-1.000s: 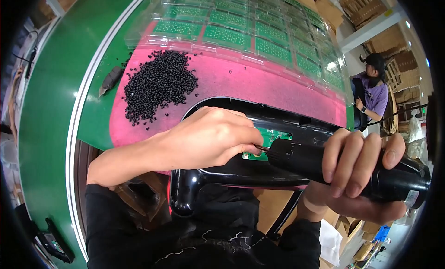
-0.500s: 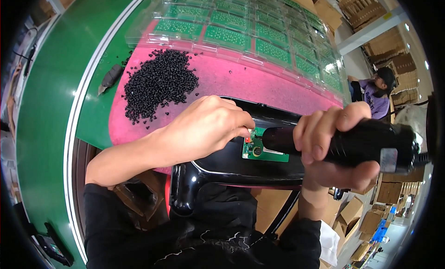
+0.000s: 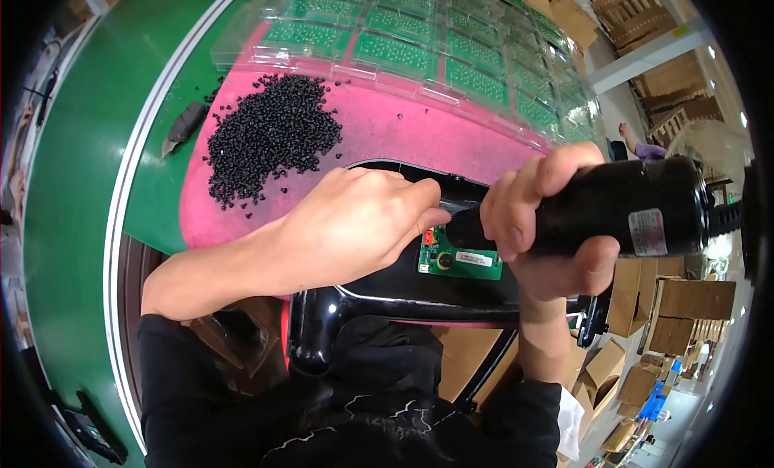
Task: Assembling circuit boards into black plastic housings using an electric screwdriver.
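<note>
A black electric screwdriver (image 3: 601,210) is gripped in my right hand (image 3: 516,206), its body lying nearly level and its tip end pointing left. Below that end sits a green circuit board (image 3: 451,270) with a red connector, a round dark part and a white label. The board lies inside a glossy black plastic housing (image 3: 403,299), which rests across the pink mat's near edge. My left hand (image 3: 355,218) is closed in a pinch just left of the screwdriver's tip, over the housing. Whatever its fingertips hold is hidden, and so is the tip's contact point.
On the pink mat (image 3: 387,129) lies a heap of small black screws (image 3: 274,137). Clear plastic trays (image 3: 435,93) with several green boards stand behind it. A dark grey lump (image 3: 185,125) is on the green table (image 3: 72,186). Cardboard boxes (image 3: 693,315) fill the right side.
My right hand and the screwdriver have moved left and a little up, uncovering the board's label. The left hand stays pinched near the tip. The co-worker at the right has mostly gone from view.
</note>
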Action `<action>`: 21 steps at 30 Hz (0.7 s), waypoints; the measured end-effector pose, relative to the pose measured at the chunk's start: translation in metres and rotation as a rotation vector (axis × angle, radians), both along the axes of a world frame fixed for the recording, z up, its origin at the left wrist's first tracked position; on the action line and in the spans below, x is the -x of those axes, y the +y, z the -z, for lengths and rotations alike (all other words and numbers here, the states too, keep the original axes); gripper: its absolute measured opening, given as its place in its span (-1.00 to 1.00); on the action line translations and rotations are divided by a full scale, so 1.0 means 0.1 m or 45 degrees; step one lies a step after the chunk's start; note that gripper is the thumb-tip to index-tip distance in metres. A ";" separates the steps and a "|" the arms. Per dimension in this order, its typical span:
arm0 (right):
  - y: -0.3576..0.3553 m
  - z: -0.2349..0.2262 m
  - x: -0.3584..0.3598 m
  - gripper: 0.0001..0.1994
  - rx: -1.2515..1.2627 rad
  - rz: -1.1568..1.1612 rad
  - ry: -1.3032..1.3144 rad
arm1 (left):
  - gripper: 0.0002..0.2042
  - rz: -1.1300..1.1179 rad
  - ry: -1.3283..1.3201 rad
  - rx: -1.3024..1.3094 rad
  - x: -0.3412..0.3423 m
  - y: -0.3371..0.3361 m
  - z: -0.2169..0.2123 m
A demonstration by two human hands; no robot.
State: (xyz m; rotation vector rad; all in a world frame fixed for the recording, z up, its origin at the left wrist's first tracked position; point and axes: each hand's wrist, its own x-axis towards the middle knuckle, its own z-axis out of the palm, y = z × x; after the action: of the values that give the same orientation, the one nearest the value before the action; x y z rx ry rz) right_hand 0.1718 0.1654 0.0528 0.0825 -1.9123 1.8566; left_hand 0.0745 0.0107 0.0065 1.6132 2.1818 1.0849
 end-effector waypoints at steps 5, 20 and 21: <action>-0.02 0.00 -0.05 -0.33 0.032 0.044 0.002 | -0.87 -0.010 0.035 -0.083 0.01 0.01 0.07; -0.01 -0.16 -0.32 -0.51 0.443 -0.114 0.536 | -0.87 0.339 -0.033 -0.307 0.05 0.01 0.10; -0.01 -0.17 -0.31 -0.50 0.464 -0.087 0.544 | -0.85 0.329 -0.036 -0.325 0.06 0.02 0.11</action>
State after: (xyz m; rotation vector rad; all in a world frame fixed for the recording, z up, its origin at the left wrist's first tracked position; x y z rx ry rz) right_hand 0.2029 0.1640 0.0696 0.3947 -1.2843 2.0071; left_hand 0.0688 0.0122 -0.0043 1.9077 1.8104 1.3351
